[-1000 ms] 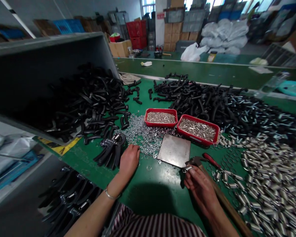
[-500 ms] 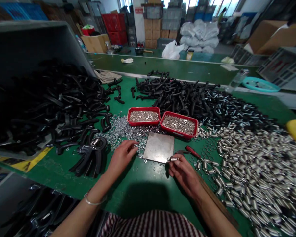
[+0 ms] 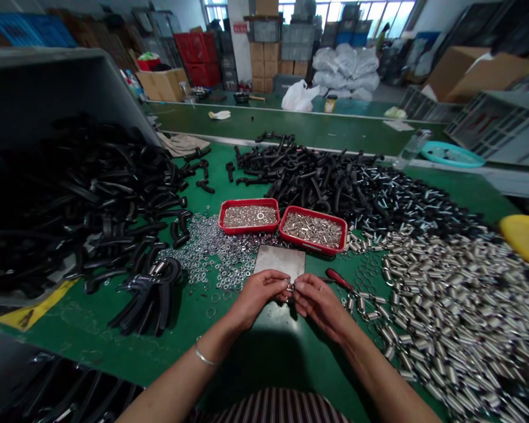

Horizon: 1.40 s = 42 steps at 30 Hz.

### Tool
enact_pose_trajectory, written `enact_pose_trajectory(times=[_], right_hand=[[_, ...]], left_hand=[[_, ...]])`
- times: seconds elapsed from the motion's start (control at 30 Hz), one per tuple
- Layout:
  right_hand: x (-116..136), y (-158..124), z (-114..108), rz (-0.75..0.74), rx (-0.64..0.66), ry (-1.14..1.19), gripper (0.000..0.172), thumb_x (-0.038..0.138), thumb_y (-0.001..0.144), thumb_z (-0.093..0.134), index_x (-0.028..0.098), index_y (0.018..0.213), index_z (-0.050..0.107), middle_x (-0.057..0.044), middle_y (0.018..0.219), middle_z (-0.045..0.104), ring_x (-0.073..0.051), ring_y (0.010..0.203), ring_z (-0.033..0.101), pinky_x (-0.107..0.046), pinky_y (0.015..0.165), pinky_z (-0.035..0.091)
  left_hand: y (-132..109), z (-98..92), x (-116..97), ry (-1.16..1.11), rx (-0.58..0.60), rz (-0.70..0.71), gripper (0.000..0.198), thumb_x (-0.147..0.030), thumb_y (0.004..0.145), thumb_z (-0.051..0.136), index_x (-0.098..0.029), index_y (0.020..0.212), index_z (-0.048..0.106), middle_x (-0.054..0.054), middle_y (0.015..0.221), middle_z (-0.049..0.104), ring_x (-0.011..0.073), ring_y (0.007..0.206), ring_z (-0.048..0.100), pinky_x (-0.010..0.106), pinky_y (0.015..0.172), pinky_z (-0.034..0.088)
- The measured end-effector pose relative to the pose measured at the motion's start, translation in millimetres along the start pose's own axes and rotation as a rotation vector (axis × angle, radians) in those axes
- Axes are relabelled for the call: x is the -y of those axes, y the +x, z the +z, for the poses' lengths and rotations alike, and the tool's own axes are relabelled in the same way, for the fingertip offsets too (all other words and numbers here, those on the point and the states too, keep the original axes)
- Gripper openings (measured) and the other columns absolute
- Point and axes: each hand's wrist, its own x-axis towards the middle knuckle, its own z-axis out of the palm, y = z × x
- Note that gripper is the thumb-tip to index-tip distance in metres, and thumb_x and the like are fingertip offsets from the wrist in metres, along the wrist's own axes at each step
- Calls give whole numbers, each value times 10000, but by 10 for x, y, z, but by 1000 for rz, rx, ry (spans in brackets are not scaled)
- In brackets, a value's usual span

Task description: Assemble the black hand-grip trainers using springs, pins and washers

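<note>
Over the near edge of the metal plate (image 3: 282,258), my two hands meet fingertip to fingertip. My right hand (image 3: 320,302) is closed on a small metal coil spring (image 3: 291,286), mostly covered by the fingers. My left hand (image 3: 260,296) pinches at the spring's end; whatever tiny part it may hold is hidden. Loose nuts (image 3: 233,261) lie spread to the left of the plate. A red-handled tool (image 3: 339,279) rests just right of my right hand.
Two red trays (image 3: 249,229) of small metal parts stand behind the plate. Coil springs (image 3: 458,299) are heaped at right, black handles (image 3: 308,167) behind. A grey bin (image 3: 127,88) of black handles tips open at left, with a stack of assembled handles (image 3: 147,294) in front.
My left hand has moved right from the loose nuts to meet my right hand. The right hand, with the spring, has shifted slightly left. The view has tilted a little.
</note>
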Motion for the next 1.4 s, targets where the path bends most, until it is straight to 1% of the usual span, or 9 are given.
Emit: enact_pose_trajectory(times=[0.37,0.5,0.63,0.77,0.9,1.03,1.13,1.3,1.4], right_hand=[[158,159,-57,204,-37,78,150,252,820,790,159,918,724,-36,808,629,-109,689,579,-207,615,522],[238,303,-87,192,-30,-55,223,277,762,837,174,933,738,-51,837,657,-141,695,605,-258,635,557],[408,483,17,-80,-94,-405,301,363,751,838,235,992,711,-32,864,695,-169,705,645,-293,655,545],[661,563,102,-303,-51,-694,300,416,774,805,240,990,693,-52,984,722,-202,756,691,-347,752,545],[727,491,-27,-312,-68,-686,309,426,785,787,234,994,665,-35,907,724,-208,755,701,-362,737,563],[550,389,-210,-287,-180,-544,330,398,729,835,215,930,649,-13,831,719,-185,716,696,-342,709,574],[392,331,-232,-310,-267,-427,325,371,716,850,216,911,641,-9,818,720,-168,707,691,-322,701,580],[252,314,-151,-352,-324,-321,321,367,748,829,221,952,628,-19,850,733,-161,728,696,-308,695,588],[226,338,-116,-365,-330,-353,331,374,747,827,218,951,618,-17,847,733,-164,741,703,-301,694,581]], left_hand=[[8,11,-160,-98,67,-41,371,-335,702,843,-113,976,728,97,921,703,155,764,656,285,743,514],[22,31,-221,356,-46,352,195,-311,829,729,-180,970,757,92,929,696,199,852,638,352,828,506],[-2,-36,-383,914,-26,695,234,-252,953,547,-229,1113,716,104,1041,666,230,1020,599,389,950,469],[-73,-587,-996,1172,-88,691,289,-233,962,503,-208,1203,661,119,1159,643,229,1065,594,371,951,477],[4,-1752,-1638,1543,-336,488,261,-111,843,520,-205,964,731,95,1000,694,254,990,613,393,946,468],[195,-2664,-1712,1715,-147,319,334,-13,786,455,-177,935,705,34,988,699,203,913,642,335,909,473],[226,-2863,-1564,1788,-101,314,287,-4,812,429,-148,883,667,-8,921,657,154,874,621,289,896,458],[243,-2810,-1639,1745,-204,194,138,-78,858,505,-130,758,586,-22,794,588,153,878,590,262,907,440],[142,-2667,-1904,1603,-477,223,117,-212,865,607,-112,922,581,-22,760,573,171,818,601,293,849,472]])
